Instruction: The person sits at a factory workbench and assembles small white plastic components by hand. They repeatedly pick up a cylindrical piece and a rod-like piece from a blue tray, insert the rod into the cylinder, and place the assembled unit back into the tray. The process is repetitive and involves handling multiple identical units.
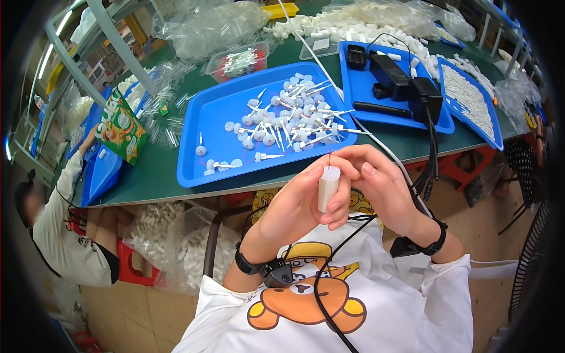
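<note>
My left hand (299, 199) is closed around a small white plastic cylinder (328, 189), held nearly upright above my lap at the table's front edge. Thin reddish wires poke out of its top. My right hand (385, 187) curves in from the other side, its fingers bent over my left fingertips and close to the wires. The right thumb stands apart from the fingers, and no object shows in that hand. Just beyond lies a blue tray (197, 120) with many translucent round discs (269, 140) with white stems and thin reddish wires.
Black adapters (389, 76) and cables lie in a second blue tray (442, 120). Another tray of small white pieces (468, 97) stands at right. A clear tub (238, 62), a green snack bag (120, 128) and heaped white cylinders (353, 28) surround them. A co-worker (73, 229) sits at left.
</note>
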